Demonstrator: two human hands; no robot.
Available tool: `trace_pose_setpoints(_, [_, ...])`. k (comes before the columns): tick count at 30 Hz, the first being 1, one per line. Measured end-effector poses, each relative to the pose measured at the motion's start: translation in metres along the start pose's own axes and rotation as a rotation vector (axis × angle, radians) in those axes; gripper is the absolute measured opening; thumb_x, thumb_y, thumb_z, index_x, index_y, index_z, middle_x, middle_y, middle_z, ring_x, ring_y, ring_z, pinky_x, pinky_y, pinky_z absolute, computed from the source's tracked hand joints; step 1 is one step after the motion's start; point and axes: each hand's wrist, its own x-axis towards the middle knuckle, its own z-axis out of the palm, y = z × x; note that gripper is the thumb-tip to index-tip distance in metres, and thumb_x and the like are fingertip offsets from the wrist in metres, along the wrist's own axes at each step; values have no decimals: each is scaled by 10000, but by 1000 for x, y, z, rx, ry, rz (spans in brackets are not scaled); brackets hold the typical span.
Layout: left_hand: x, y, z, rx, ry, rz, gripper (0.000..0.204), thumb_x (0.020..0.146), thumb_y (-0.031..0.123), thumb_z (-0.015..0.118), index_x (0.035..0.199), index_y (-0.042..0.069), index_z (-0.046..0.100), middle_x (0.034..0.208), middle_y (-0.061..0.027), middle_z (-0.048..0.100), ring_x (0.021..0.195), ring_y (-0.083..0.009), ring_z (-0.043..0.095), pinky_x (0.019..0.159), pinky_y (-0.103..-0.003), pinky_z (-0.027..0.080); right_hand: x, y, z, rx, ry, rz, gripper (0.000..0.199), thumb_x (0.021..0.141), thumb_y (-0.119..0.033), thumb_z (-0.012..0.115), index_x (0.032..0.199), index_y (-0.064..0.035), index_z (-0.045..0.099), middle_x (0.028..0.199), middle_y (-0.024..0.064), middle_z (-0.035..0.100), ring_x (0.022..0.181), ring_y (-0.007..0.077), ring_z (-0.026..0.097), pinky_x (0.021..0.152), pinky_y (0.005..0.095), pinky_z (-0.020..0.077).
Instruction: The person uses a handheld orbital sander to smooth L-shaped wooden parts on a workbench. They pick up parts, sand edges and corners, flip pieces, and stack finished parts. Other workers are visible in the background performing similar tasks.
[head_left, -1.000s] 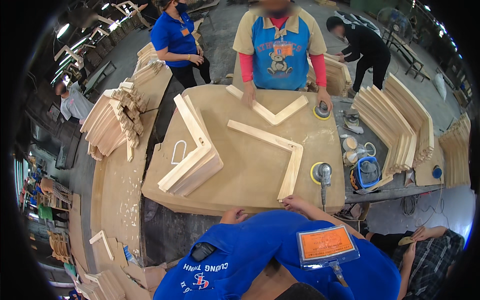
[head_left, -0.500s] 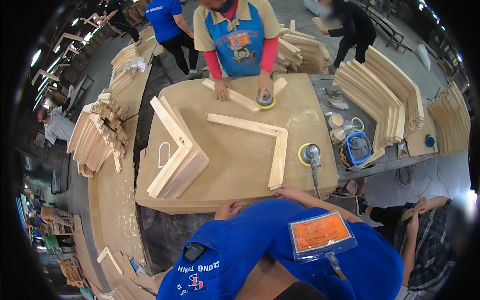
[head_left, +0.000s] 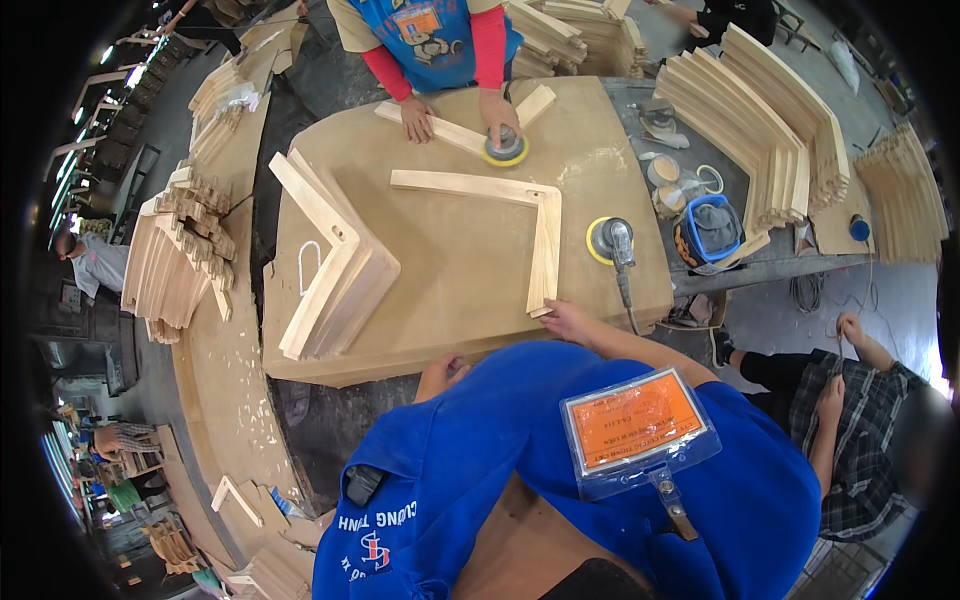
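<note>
An angled wooden piece [head_left: 545, 245] lies on the brown-topped table in front of me. My right hand [head_left: 570, 322] has its fingers closed around the near end of that piece. By the table's front edge is my left hand [head_left: 440, 376], partly hidden by my blue sleeve; its fingers are loosely bent, a little apart, with nothing seen in them. A round sander with a yellow pad [head_left: 608, 241] rests on the table, right of the piece, its hose running toward the front edge. A stack of similar angled pieces [head_left: 345, 260] lies to the left.
Across the table [head_left: 460, 290], a co-worker presses another sander [head_left: 505, 148] onto an angled piece [head_left: 445, 132]. A side bench at right bears a blue-rimmed container [head_left: 712, 230] and stacked angled pieces [head_left: 775, 170]. More pieces [head_left: 180, 255] stand left. Another person sits at the lower right.
My view has tilted and shifted, so the table sits higher in the picture. My right fingers now reach further over the piece's near end. The sander by it stays put.
</note>
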Motion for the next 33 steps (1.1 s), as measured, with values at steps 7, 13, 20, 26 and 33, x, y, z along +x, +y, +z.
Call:
trace_pose_setpoints(7, [-1, -10, 3, -9, -2, -7, 345, 801, 191, 703, 1061, -17, 614, 859, -160, 635, 835, -271, 617, 765, -354, 486, -18, -48, 13, 133, -100, 126, 453, 875, -460, 604, 1155, -117, 512, 1068, 75, 561, 1008, 213, 549, 838, 358, 463])
trace_pose_setpoints(13, [4, 19, -7, 82, -3, 47, 349, 803, 197, 701, 1072, -8, 615, 871, -156, 642, 838, -269, 630, 765, -343, 495, -13, -92, 29, 281, -57, -69, 414, 909, -340, 588, 1219, -83, 492, 1150, 95, 569, 1010, 227, 578, 841, 390, 490])
trace_pose_setpoints(20, [33, 54, -8, -293, 8, 17, 326, 848, 182, 677, 1106, -7, 612, 917, -79, 646, 842, -148, 613, 751, -278, 493, -81, -122, 67, 231, -132, -386, 533, 868, -67, 581, 1352, -21, 362, 1222, 192, 528, 1136, 305, 538, 935, 392, 467])
trace_pose_setpoints(26, [82, 145, -24, -753, 11, 197, 441, 935, 162, 548, 1311, -3, 389, 1068, -96, 590, 1003, -184, 577, 890, -320, 460, -152, -137, 96, -885, 117, -1308, 658, 744, 6, 591, 1369, -57, 394, 1167, 198, 536, 1111, 387, 513, 944, 406, 425])
trace_pose_setpoints(33, [91, 185, -25, -1169, 256, -16, 631, 838, 69, 646, 1338, 30, 263, 1148, -114, 468, 1014, -196, 518, 858, -322, 473, -163, -120, 113, -1260, -144, -1131, 734, 720, -6, 626, 1400, -63, 355, 1278, 192, 409, 1162, 371, 447, 967, 384, 401])
